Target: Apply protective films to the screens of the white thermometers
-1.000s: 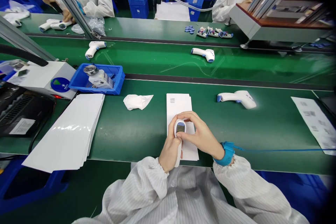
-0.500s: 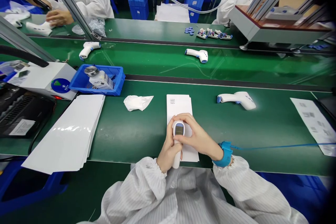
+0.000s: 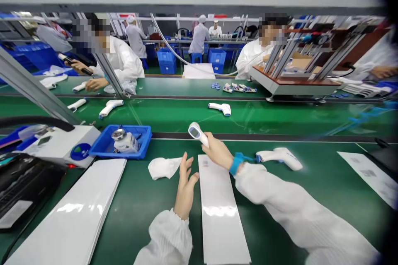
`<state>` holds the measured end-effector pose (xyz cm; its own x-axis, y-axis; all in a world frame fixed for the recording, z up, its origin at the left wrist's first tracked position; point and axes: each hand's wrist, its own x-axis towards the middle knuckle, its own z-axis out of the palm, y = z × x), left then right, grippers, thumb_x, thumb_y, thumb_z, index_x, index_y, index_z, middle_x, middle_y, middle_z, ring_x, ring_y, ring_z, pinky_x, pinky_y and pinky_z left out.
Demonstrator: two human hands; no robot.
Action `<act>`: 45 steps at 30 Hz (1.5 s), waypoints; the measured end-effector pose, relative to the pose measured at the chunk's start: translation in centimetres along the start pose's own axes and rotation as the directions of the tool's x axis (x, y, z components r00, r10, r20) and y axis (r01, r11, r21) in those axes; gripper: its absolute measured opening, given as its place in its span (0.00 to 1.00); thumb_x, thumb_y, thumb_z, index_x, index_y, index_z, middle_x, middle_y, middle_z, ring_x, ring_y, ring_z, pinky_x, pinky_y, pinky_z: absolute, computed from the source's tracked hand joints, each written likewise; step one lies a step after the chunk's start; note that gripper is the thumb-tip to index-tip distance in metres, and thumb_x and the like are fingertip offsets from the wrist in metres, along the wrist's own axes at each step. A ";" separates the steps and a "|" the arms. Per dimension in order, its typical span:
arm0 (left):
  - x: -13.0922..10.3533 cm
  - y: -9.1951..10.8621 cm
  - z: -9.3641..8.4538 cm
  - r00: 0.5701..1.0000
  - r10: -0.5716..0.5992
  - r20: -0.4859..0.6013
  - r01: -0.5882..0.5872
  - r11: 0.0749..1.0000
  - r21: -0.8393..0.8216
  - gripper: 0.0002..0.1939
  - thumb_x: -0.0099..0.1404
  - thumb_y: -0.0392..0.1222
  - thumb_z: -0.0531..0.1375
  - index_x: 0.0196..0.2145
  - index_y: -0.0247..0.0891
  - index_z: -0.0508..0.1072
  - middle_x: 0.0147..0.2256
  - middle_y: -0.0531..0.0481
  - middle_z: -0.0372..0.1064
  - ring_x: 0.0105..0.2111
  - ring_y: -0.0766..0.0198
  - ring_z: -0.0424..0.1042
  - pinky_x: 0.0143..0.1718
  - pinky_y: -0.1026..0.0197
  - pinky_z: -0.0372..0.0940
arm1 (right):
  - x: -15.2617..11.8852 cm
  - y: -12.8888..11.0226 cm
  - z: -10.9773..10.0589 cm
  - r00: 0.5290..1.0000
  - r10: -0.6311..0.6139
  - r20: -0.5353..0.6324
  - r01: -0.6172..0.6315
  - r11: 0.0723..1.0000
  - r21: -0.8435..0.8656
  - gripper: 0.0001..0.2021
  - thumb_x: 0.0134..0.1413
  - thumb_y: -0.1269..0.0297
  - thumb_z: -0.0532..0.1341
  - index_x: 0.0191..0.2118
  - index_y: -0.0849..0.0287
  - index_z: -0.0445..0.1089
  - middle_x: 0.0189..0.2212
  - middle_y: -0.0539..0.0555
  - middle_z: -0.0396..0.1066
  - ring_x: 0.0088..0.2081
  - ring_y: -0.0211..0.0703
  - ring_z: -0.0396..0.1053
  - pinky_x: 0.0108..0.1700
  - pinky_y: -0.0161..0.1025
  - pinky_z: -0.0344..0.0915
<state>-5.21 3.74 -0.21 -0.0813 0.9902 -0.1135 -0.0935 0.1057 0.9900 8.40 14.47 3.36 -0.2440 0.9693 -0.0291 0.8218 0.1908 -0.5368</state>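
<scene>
My right hand (image 3: 218,152), with a blue wrist strap (image 3: 236,163) at its cuff, is closed round the handle of a white infrared thermometer (image 3: 198,133). Its small grey display faces up, and it is raised near the belt's front edge. Lower and to the left, my left hand (image 3: 185,188) is empty with fingers apart, close to a crumpled white cloth or tissue (image 3: 163,168). A stack of narrow white sheets (image 3: 217,198) lies below my right hand. Another white thermometer (image 3: 281,157) rests on the green bench to the right.
On the green belt (image 3: 168,115) lie a thermometer (image 3: 220,108) and another farther left (image 3: 110,108). At left stand a blue tray (image 3: 146,143) with a metal-capped bottle (image 3: 124,141), a white box (image 3: 70,140) and large white sheets (image 3: 68,211). Co-workers sit across the belt.
My right hand has carried the thermometer forward toward the belt. My left hand has let go of it and opened. The view has tilted up, and another white item shows on the belt's left.
</scene>
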 end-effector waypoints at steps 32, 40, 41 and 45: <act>1.2 0.7 -0.4 0.950 -0.169 0.264 0.276 0.849 -0.451 0.45 0.57 0.43 0.64 0.66 0.47 0.45 0.33 0.50 0.68 0.24 0.64 0.69 0.25 0.61 0.67 | -0.2 1.9 0.3 0.931 -0.343 0.125 0.317 0.930 0.185 0.13 0.45 0.75 0.63 0.39 0.56 0.69 0.39 0.50 0.69 0.42 0.44 0.68 0.46 0.40 0.65; -3.9 1.4 1.6 0.925 -0.349 0.149 0.379 0.823 -0.423 0.46 0.60 0.37 0.58 0.67 0.54 0.33 0.28 0.56 0.62 0.15 0.72 0.56 0.14 0.68 0.58 | -4.4 4.6 2.5 0.991 -0.118 -0.065 0.129 0.973 0.193 0.08 0.55 0.71 0.56 0.41 0.57 0.68 0.42 0.55 0.67 0.46 0.47 0.66 0.49 0.45 0.64; -4.4 1.0 2.0 0.922 -0.365 0.127 0.385 0.831 -0.402 0.46 0.60 0.38 0.58 0.67 0.53 0.34 0.26 0.57 0.61 0.15 0.72 0.55 0.14 0.68 0.58 | -4.3 4.9 2.9 0.990 -0.110 -0.083 0.125 0.972 0.198 0.06 0.56 0.70 0.57 0.38 0.56 0.69 0.40 0.55 0.68 0.45 0.47 0.67 0.48 0.45 0.63; -5.3 -0.5 3.6 0.928 -0.371 0.034 0.360 0.868 -0.341 0.45 0.59 0.42 0.60 0.66 0.52 0.37 0.27 0.58 0.58 0.15 0.72 0.54 0.13 0.69 0.57 | -4.1 5.0 4.6 0.981 -0.076 -0.179 0.111 0.974 0.195 0.05 0.56 0.68 0.58 0.34 0.56 0.72 0.38 0.54 0.71 0.43 0.48 0.68 0.48 0.47 0.62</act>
<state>-1.19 -1.24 0.15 -0.0074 0.8826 -0.4701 -0.4490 0.4171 0.7902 11.15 10.77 -3.07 -0.2096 0.9640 0.1636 0.6733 0.2636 -0.6908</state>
